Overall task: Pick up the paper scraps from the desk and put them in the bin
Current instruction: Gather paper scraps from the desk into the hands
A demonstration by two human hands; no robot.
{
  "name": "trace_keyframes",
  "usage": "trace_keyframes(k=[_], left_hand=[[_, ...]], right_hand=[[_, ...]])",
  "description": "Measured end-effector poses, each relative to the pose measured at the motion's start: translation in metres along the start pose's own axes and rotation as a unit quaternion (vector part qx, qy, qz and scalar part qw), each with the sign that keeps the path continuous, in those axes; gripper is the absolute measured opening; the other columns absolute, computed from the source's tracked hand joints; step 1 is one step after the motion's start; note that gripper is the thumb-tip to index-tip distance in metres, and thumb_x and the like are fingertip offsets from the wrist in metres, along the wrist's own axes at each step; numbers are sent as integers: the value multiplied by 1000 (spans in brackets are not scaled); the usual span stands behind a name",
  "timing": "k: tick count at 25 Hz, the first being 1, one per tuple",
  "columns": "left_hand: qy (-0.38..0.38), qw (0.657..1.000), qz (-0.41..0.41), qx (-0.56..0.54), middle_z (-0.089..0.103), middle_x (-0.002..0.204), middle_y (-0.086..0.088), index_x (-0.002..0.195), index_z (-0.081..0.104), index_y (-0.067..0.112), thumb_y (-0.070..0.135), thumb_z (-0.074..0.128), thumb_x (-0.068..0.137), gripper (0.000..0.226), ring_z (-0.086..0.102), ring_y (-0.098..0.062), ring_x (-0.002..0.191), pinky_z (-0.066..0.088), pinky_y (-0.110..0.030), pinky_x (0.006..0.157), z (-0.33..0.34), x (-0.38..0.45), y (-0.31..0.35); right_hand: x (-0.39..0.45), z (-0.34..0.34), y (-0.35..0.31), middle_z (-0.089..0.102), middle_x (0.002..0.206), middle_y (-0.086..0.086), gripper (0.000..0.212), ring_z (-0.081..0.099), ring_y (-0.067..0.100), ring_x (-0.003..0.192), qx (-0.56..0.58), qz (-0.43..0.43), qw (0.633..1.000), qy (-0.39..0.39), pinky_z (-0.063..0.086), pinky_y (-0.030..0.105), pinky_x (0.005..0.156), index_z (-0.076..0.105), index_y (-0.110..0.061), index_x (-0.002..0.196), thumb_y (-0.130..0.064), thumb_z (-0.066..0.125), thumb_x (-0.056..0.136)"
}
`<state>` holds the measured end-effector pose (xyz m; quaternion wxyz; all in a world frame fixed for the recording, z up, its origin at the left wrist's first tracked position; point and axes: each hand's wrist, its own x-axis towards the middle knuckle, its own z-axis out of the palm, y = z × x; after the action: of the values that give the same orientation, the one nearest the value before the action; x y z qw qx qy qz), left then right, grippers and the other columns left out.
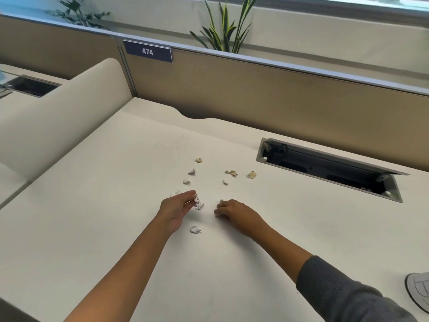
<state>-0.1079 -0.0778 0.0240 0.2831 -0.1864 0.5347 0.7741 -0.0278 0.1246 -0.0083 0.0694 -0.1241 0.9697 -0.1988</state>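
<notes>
Several crumpled paper scraps lie on the cream desk [104, 205]. My left hand [177, 209] pinches a white scrap [199, 204] between thumb and fingertips, just above the desk. My right hand [234, 212] lies palm down with its fingers curled over a small white scrap [221, 201] that shows only at the fingertips. Another white scrap [195, 230] lies between my wrists. Farther off lie white scraps [186, 181] and tan scraps [251, 175]. No bin is in view.
An open cable tray [329, 168] is sunk into the desk at the right. A tan partition [255, 94] with a "474" label closes the back, and a cream divider [69, 112] stands at the left. A round grey object [417, 289] sits at the right edge.
</notes>
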Motion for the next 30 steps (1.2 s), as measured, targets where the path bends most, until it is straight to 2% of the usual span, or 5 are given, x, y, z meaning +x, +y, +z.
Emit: trace_keyframes(k=[4, 7, 12, 17, 30], left_hand=[[-57, 998, -16, 3, 58, 78, -17, 85, 62, -3, -10, 64, 80, 9, 58, -27, 66, 54, -30, 82, 11, -13, -11], [-63, 998, -24, 3, 58, 79, -17, 92, 61, -5, -10, 63, 81, 13, 56, -30, 68, 53, -31, 82, 23, -22, -24], [-71, 997, -29, 4, 62, 74, -17, 96, 63, -8, -11, 64, 79, 17, 60, -28, 63, 57, -29, 73, 47, -35, -44], [-108, 993, -47, 9, 62, 76, -17, 91, 64, -5, -10, 64, 80, 12, 61, -27, 64, 57, -28, 71, 75, -48, -64], [-171, 981, -90, 9, 66, 76, -15, 97, 63, -4, -10, 63, 83, 15, 64, -25, 64, 60, -26, 67, 164, -84, -107]], right_hand=[[-29, 7, -4, 65, 102, 1, 19, 62, 23, 90, 8, 69, 997, 16, 50, 36, 73, 71, -11, 97, -17, 52, 99], [-53, 5, -5, 67, 86, -5, 13, 61, 8, 70, 129, 164, 976, 54, 46, 23, 64, 73, -15, 90, -19, 62, 93], [-102, -6, 4, 76, 80, -5, 6, 73, 7, 73, 427, 292, 840, 161, 54, 17, 70, 78, -19, 83, -26, 77, 84], [-153, -18, 12, 75, 93, 6, 16, 72, 15, 91, 614, 271, 723, 165, 55, 21, 89, 79, -9, 93, -22, 79, 84], [-282, -80, 51, 76, 103, 10, 12, 72, 19, 98, 603, 300, 662, 329, 56, 19, 86, 79, -8, 95, -13, 76, 85]])
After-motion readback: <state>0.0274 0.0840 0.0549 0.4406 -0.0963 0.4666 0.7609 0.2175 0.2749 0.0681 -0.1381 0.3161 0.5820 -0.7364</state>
